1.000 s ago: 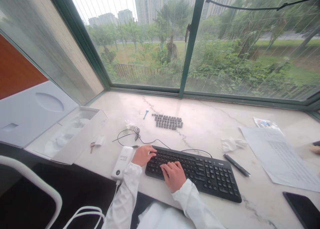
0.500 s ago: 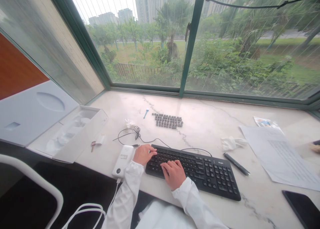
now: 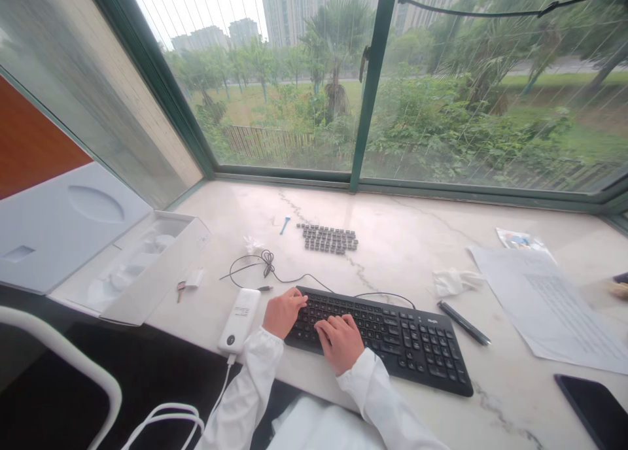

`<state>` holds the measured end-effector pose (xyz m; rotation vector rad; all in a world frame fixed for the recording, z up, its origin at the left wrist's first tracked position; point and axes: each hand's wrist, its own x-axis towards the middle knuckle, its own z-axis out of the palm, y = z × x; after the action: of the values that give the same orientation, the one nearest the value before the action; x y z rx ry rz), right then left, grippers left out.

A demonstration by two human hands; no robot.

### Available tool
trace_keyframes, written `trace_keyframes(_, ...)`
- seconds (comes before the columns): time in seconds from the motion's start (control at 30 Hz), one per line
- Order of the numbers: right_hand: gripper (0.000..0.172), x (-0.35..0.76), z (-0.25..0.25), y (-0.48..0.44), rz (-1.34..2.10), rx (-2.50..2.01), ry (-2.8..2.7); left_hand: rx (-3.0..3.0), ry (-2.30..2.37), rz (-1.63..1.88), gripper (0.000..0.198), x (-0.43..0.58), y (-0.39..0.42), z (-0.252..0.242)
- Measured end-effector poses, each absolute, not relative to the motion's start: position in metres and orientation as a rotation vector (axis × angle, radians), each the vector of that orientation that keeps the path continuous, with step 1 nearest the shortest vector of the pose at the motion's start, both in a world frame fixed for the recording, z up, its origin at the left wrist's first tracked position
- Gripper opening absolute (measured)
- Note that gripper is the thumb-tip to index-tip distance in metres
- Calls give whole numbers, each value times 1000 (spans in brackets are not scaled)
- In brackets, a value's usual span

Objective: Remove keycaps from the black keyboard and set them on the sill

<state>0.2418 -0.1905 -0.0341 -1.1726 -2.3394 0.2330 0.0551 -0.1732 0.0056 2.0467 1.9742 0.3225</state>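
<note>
A black keyboard [image 3: 407,345] lies near the front edge of the marble sill [image 3: 407,241]. My left hand [image 3: 282,311] rests on the keyboard's left end, fingers curled onto the keys. My right hand [image 3: 342,341] lies flat over the left-middle keys, fingers spread, holding nothing. Both arms wear white sleeves. The keyboard's cable [image 3: 267,265] loops on the sill behind it. A white power bank [image 3: 239,319] lies just left of my left hand.
A block of loose dark keycaps [image 3: 328,238] and a small blue tool [image 3: 285,224] lie farther back. A black pen [image 3: 464,322], crumpled white wrapper [image 3: 454,282] and printed sheets [image 3: 554,309] sit right. An open white box [image 3: 132,267] stands left; a dark tablet [image 3: 596,411] at bottom right.
My hands stay on the keys with only small finger shifts. The view has drifted slightly.
</note>
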Motion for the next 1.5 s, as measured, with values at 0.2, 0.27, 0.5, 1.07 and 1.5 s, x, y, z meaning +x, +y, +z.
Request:
trace_keyframes(0.2,20,241,-35,-189,293,-1156,-2328,2032,2017,298,24,55,-172,6)
trace_keyframes(0.27,19,240,-36,-188,323,-1156,-2321,2047,2037,275,26,57,-170,7)
trace_keyframes(0.5,17,240,-37,-186,356,-1143,-2309,2047,2064,180,17,63,-160,12)
trace_keyframes(1.07,17,234,-39,-183,350,-1101,-2335,1897,2037,176,16,62,-151,12)
trace_keyframes(1.5,23,246,-20,-168,297,-1230,-2331,1880,2063,364,9,58,-159,4)
